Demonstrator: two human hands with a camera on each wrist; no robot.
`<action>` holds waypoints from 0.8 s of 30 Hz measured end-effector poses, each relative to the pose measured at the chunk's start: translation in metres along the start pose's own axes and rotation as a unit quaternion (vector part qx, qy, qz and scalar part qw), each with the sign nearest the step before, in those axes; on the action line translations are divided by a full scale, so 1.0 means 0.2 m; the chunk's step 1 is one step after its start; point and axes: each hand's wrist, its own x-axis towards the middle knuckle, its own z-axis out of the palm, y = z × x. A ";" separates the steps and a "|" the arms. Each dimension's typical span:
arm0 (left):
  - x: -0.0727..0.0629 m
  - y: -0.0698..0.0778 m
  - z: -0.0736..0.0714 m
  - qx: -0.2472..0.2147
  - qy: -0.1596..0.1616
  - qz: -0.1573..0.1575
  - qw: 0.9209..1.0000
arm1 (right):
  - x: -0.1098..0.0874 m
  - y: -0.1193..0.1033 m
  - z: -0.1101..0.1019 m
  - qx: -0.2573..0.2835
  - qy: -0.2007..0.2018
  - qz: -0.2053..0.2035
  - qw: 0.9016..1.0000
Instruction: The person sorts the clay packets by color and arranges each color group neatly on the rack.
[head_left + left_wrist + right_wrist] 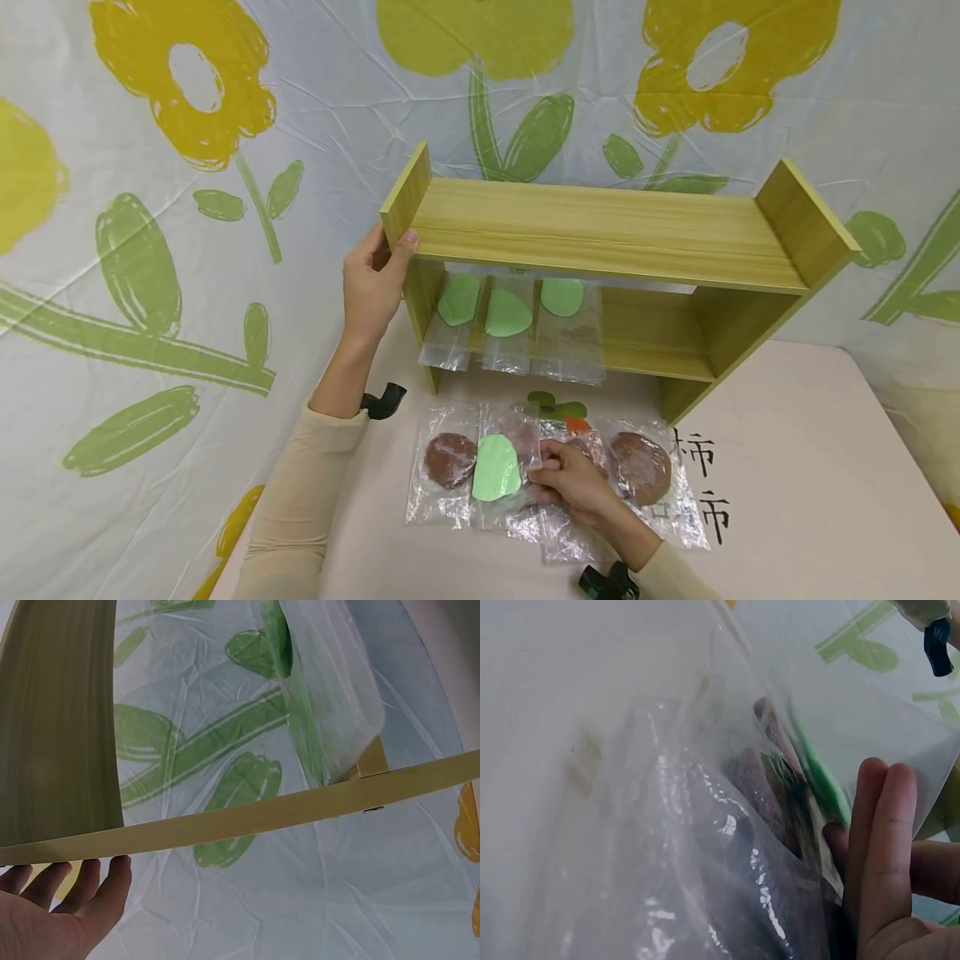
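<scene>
My left hand point(372, 283) holds the left side panel of a small wooden shelf point(600, 225), thumb at its front edge. In the left wrist view, the fingertips point(118, 864) touch the panel's edge. Over the table, my right hand point(573, 479) pinches a clear plastic bag with a green paper piece point(497, 468) at its right side. Close to that hand lie a bag with a round brown disc point(641, 467) and a bag with an orange patch point(577, 426). Another bagged brown disc point(450, 460) lies left of the pinched bag.
Three clear bags with green papers point(508, 313) stand in a row on the shelf's lower board, overhanging its front. The pinkish table point(817, 467) bears dark printed characters point(701, 454). A flower-patterned cloth point(330, 92) hangs behind the shelf.
</scene>
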 end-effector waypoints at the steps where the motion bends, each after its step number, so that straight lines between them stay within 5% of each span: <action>1: 0.00 0.00 0.00 -0.001 0.000 0.001 1.000 | 0.00 0.00 0.00 0.003 -0.001 0.000 1.000; 15: 0.00 -0.01 0.00 -0.007 0.000 -0.003 1.000 | -0.11 0.00 -0.18 0.062 -0.051 -0.032 0.996; 24: 0.00 -0.01 0.00 -0.003 0.000 0.001 1.000 | -0.23 -0.04 -0.39 0.017 -0.070 -0.068 0.995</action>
